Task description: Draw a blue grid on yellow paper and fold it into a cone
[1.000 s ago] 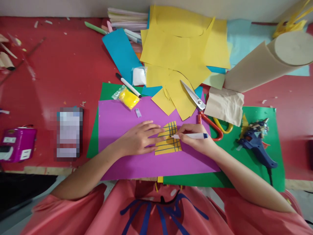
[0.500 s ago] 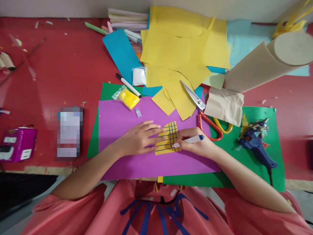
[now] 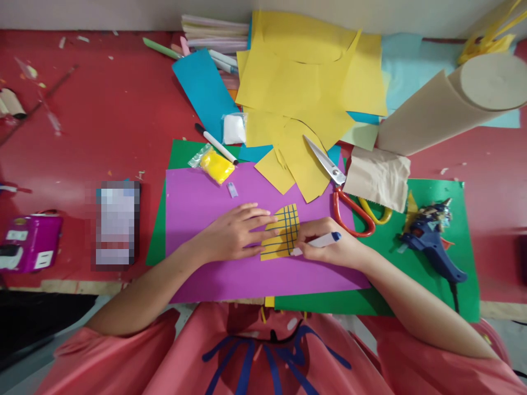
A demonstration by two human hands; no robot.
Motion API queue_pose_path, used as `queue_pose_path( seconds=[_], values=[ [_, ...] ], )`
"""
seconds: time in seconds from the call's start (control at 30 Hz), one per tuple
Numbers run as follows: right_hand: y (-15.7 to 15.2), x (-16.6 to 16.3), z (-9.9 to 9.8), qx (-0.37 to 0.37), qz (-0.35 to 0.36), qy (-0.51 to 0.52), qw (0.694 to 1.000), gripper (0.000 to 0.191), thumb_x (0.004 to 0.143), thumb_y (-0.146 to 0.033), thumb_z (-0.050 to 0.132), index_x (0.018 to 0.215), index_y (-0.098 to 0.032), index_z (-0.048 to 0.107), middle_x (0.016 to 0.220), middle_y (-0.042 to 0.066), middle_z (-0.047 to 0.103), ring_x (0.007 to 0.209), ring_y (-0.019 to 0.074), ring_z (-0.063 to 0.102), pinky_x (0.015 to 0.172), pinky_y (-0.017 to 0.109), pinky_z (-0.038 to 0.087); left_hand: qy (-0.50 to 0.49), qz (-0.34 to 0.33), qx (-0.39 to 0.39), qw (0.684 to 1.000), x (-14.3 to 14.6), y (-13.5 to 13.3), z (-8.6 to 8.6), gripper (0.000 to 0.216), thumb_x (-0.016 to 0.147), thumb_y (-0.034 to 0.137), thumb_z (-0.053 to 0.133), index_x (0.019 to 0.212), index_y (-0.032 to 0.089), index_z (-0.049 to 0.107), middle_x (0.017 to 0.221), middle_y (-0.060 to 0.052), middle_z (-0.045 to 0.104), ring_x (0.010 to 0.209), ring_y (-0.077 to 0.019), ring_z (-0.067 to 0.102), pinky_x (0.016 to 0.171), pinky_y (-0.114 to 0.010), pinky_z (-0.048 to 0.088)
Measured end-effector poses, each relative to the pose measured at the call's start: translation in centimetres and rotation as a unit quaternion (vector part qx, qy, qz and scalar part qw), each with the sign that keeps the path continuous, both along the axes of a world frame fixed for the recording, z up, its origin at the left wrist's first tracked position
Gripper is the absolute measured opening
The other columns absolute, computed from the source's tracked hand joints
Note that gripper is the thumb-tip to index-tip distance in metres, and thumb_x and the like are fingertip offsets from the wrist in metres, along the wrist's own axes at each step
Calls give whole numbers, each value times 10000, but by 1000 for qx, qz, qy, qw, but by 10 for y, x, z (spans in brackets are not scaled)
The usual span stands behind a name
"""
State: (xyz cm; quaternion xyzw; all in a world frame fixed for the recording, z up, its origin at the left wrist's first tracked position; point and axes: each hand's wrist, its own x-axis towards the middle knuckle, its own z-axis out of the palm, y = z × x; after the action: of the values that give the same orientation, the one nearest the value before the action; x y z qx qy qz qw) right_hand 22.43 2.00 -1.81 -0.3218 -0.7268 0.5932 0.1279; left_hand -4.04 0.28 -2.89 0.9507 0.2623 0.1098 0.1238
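Note:
A small yellow paper piece (image 3: 281,233), ruled with dark crossing lines, lies on a purple sheet (image 3: 230,282). My left hand (image 3: 235,233) rests flat with its fingers spread, their tips on the paper's left side. In my right hand (image 3: 325,241) is a white marker (image 3: 323,240) with a blue end, pinched between thumb and fingers. Its tip meets the paper near the lower right edge. Just beyond the right hand lie scissors (image 3: 338,178) with one red and one yellow handle loop, blades partly apart.
A blue glue gun (image 3: 438,255) lies on the green sheet (image 3: 329,303) at right. Yellow paper sheets (image 3: 296,82) and a beige roll (image 3: 432,115) occupy the back. Bagged yellow clay (image 3: 217,166), a black-capped marker (image 3: 216,144) and a blurred phone-like object (image 3: 117,225) are leftward.
The marker tip has shifted slightly down the paper towards its lower edge, with my right hand tilting a little. My left hand has stayed in place.

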Motion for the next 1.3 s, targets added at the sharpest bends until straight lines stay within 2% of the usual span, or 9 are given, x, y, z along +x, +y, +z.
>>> queue_pose_path(
  seconds=[0.23, 0.37, 0.5, 0.63, 0.93, 1.3],
  values=[
    [1, 0, 3, -20, -12, 4, 1000, 236, 817, -230, 588, 595, -155, 564, 590, -28, 524, 523, 75, 414, 486, 221, 338, 11, 1, -7, 1000, 0, 0, 0, 304, 925, 311, 541, 1209, 259, 638, 1311, -63, 617, 1246, -229, 521, 1087, -452, 413],
    [4, -1, 3, -94, -87, 14, 992, 168, 788, -186, 562, 629, -149, 602, 596, -13, 577, 536, 89, 481, 492, 217, 364, 8, -2, -9, 1000, -1, 0, -1, 311, 924, 298, 544, 1221, 263, 631, 1300, -61, 625, 1255, -229, 519, 1091, -452, 410],
    [4, -1, -3, -101, -189, 56, 975, 273, 873, -348, 534, 728, -147, 647, 649, 13, 616, 510, 98, 508, 477, 235, 389, 15, -4, -17, 1000, -1, -1, -2, 335, 930, 290, 535, 1254, 244, 607, 1349, -69, 597, 1292, -226, 499, 1116, -448, 382],
    [1, 0, -10, -56, -256, 98, 960, 416, 923, -511, 473, 865, -150, 674, 682, 30, 629, 562, 130, 566, 527, 267, 450, 16, -5, -17, 1000, 0, -1, -2, 385, 946, 302, 513, 1317, 210, 557, 1410, -97, 547, 1325, -226, 477, 1138, -450, 354],
    [3, -4, -10, 20, -240, 32, 970, 232, 896, -361, 602, 998, -163, 664, 881, 53, 705, 701, 131, 627, 621, 256, 490, 6, 0, -12, 1000, 1, 0, 0, 301, 910, 319, 584, 1193, 249, 655, 1307, -65, 631, 1230, -231, 546, 1098, -453, 413],
    [3, -5, -12, 57, -218, -7, 974, 205, 894, -327, 601, 975, -158, 683, 889, 61, 735, 758, 157, 667, 644, 263, 503, 3, 2, -22, 1000, 1, -1, -1, 326, 897, 310, 608, 1215, 251, 648, 1304, -68, 631, 1242, -243, 534, 1099, -474, 412]
  ],
)
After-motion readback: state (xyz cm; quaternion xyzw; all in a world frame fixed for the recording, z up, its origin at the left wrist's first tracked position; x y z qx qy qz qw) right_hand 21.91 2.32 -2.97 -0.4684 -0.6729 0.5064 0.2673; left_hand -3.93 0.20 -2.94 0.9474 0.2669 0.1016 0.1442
